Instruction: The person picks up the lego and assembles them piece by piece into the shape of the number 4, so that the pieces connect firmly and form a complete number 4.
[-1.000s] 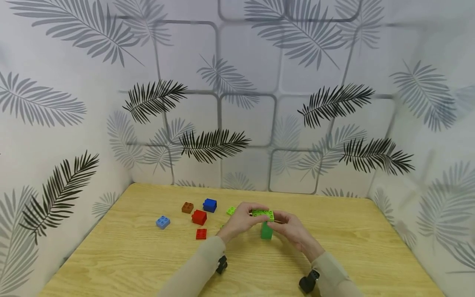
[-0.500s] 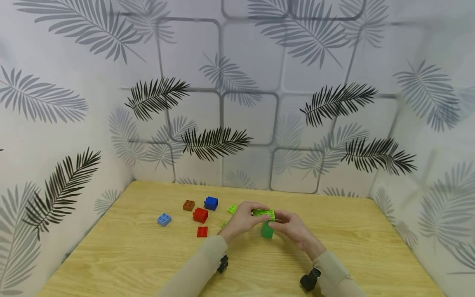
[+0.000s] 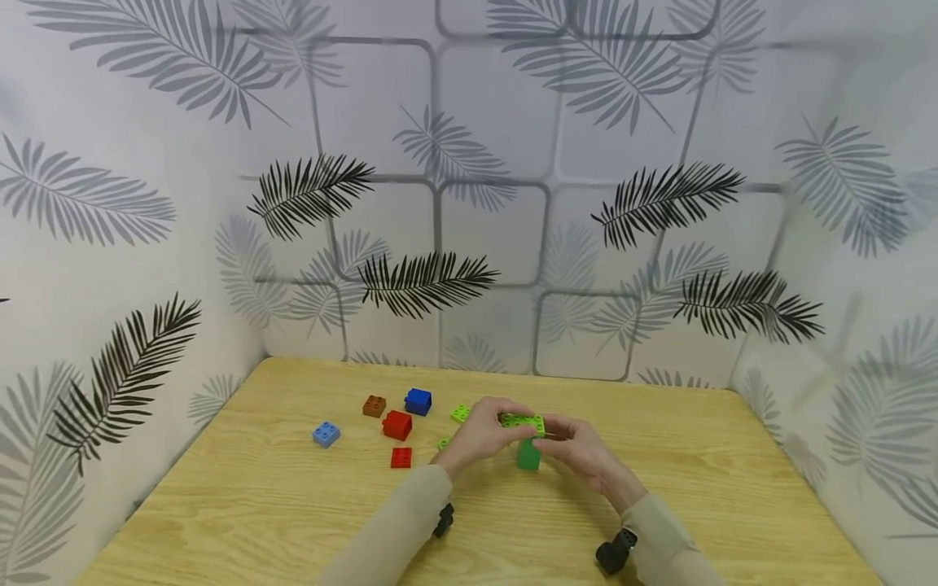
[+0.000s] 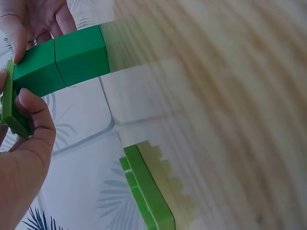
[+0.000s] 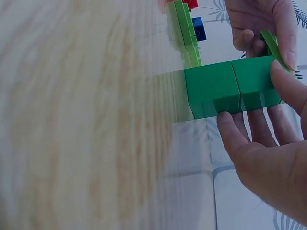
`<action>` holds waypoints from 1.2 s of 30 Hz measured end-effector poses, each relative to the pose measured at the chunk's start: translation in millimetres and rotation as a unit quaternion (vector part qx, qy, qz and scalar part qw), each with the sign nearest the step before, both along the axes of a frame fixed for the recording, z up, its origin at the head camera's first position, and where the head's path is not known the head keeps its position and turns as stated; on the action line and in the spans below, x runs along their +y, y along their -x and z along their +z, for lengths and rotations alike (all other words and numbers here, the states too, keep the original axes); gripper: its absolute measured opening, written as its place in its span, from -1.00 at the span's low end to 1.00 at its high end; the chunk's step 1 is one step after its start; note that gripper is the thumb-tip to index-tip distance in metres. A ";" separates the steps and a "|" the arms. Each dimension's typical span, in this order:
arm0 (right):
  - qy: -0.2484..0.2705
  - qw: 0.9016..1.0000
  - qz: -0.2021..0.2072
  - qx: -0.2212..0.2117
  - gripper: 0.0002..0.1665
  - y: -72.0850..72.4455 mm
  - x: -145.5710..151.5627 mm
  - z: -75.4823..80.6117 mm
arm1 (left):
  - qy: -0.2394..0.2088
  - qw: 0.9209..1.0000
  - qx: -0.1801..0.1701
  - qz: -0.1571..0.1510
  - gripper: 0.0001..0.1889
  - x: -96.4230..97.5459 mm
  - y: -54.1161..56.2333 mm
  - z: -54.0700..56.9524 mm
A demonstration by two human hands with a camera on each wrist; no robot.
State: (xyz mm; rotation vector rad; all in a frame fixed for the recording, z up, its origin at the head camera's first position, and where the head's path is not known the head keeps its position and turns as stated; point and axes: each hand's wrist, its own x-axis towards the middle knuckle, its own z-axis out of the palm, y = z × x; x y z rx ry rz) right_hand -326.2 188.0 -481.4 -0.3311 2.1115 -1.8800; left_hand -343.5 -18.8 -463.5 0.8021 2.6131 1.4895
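Two dark green building bricks (image 3: 528, 456) stand stacked upright on the wooden table. A flat light green building plate (image 3: 538, 422) lies across their top, its studs up, and sticks out to the left. My left hand (image 3: 485, 434) pinches the overhanging end of that plate between thumb and fingers. From the other side my right hand (image 3: 589, 460) grips the stack near its top. In the right wrist view its thumb and fingers are on opposite sides of the dark green bricks (image 5: 213, 88). The left wrist view shows the plate (image 4: 8, 103) seated against the upper brick.
Left of the hands lie a light blue brick (image 3: 326, 435), a brown brick (image 3: 374, 405), a red brick (image 3: 398, 425), a thin red plate (image 3: 401, 457) and a dark blue brick (image 3: 418, 401). Another light green plate (image 3: 460, 413) lies behind my left hand, partly hidden. A patterned backdrop (image 3: 491, 236) borders the table.
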 end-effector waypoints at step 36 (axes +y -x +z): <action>0.011 1.000 -0.004 0.029 -0.31 1.9 5.7 -0.9 | -0.043 0.989 -0.114 -0.087 -0.56 -43.7 14.4 5.2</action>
